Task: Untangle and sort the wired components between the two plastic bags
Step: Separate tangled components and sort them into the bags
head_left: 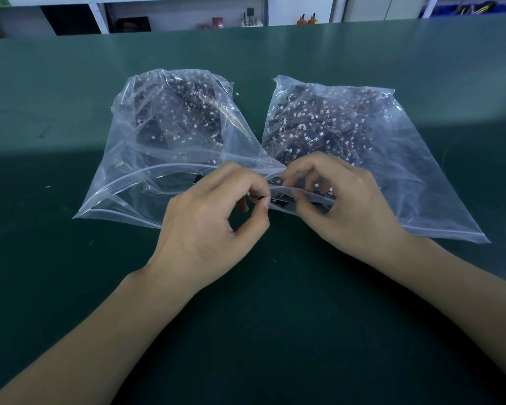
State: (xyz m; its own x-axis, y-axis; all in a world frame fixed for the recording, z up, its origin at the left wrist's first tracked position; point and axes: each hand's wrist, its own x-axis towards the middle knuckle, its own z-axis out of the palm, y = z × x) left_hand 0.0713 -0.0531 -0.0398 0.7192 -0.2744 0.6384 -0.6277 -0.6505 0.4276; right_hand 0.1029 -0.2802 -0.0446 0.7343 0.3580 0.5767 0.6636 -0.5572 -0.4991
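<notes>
A dark green table mat [70, 287] lies under both hands and stretches far beyond them. Well past the fingertips stand white shelves [100, 13] — a red tin [217, 23], two orange bottles [307, 19], small grey tools [250, 17].

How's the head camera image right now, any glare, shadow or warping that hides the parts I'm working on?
Head view: wide-angle bending curves the dark green table edge; a shadow covers the near half, both hands included; glare streaks the left clear plastic bag and right clear plastic bag, blurring the wired components; the small black part between left hand and right hand is dim.
</notes>
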